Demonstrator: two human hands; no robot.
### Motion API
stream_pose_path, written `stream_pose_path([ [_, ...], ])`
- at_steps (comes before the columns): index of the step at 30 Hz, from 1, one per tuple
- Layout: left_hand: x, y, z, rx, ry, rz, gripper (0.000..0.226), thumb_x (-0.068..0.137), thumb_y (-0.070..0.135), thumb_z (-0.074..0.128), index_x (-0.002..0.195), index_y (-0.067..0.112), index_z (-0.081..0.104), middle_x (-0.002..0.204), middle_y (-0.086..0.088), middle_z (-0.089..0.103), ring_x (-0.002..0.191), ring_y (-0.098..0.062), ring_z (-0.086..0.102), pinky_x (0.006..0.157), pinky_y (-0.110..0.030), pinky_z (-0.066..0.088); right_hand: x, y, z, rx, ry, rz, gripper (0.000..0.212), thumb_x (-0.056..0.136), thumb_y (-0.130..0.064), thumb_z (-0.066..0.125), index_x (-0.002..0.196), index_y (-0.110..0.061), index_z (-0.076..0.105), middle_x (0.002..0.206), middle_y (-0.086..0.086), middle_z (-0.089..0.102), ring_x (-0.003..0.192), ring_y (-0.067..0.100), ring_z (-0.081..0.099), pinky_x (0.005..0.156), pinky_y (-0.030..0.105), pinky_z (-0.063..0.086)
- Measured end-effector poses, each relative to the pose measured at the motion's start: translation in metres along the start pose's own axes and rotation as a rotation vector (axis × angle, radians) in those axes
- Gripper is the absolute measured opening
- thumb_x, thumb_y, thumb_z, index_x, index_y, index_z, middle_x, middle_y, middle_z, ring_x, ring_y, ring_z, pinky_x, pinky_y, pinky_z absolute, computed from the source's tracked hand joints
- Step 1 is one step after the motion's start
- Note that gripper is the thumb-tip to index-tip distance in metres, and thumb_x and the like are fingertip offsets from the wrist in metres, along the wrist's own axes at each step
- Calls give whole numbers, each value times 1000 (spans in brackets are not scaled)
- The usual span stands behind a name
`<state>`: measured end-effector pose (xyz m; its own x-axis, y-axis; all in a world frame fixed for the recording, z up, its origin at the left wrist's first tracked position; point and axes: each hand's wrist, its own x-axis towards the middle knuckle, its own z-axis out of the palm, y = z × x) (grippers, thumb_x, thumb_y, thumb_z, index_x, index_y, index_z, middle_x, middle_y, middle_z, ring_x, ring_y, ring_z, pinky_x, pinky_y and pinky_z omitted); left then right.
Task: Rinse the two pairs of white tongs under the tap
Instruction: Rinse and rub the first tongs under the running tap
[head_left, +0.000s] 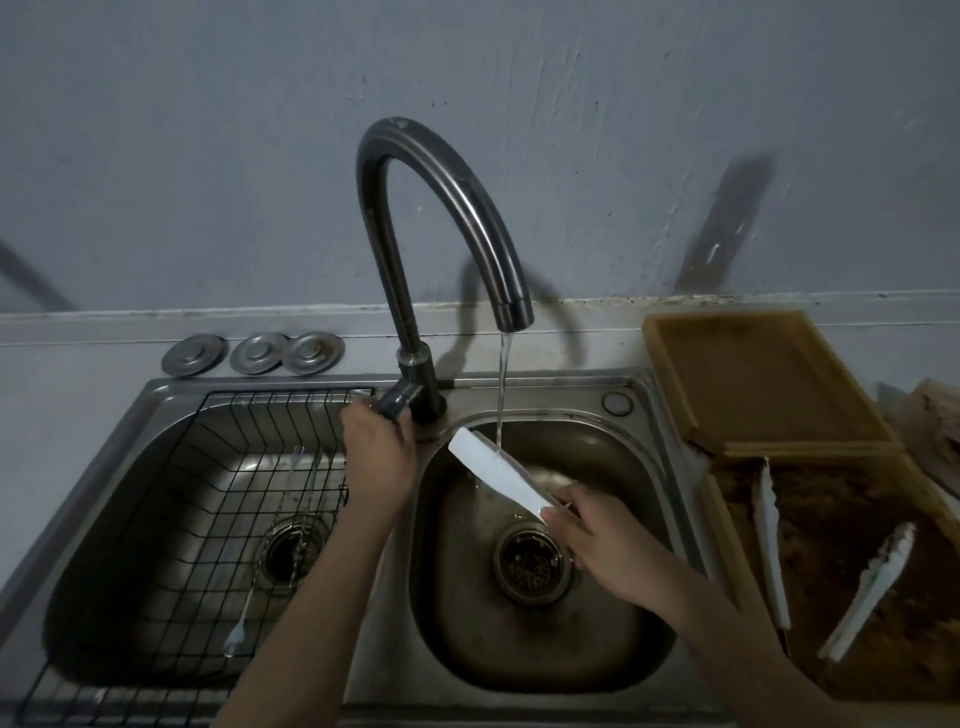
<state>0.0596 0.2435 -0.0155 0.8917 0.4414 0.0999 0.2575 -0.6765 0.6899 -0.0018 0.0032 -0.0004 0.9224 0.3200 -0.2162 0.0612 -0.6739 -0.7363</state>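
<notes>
running water (503, 384) falls into the steel sink (644, 499) below a scuffed grey wall (623, 130).

Two bare forearms are seen, with no sleeves, watch or rings worn. The left hand (376, 457) and right hand (597, 540) are ungloved.

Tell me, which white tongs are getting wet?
The tongs in the right hand, under the tap's stream. The other two tongs lie dry in the brown box.
</notes>
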Motion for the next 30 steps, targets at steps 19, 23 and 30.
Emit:
stream_pose_path([
  [19,19,22,8,328,107,-21,29,93,18,43,114,-2,39,114,-21,55,100,-37,59,75,-47,48,26,15,18,-266,145,-64,35,97,-33,35,126,-26,54,98,4,68,83,19,63,66,31,48],
  [23,20,21,7,393,88,-19,29,94,18,42,115,-2,38,114,-20,55,100,-35,60,75,-44,50,25,20,21,-365,164,-4,33,97,-35,32,105,-24,62,78,-4,53,65,13,50,50,24,31],
  [30,21,19,7,449,74,-9,29,95,21,42,113,-2,37,113,-19,55,98,-34,62,72,-42,50,22,27,16,-344,19,209,30,95,-37,37,85,-22,61,79,1,63,69,20,55,58,29,36],
])
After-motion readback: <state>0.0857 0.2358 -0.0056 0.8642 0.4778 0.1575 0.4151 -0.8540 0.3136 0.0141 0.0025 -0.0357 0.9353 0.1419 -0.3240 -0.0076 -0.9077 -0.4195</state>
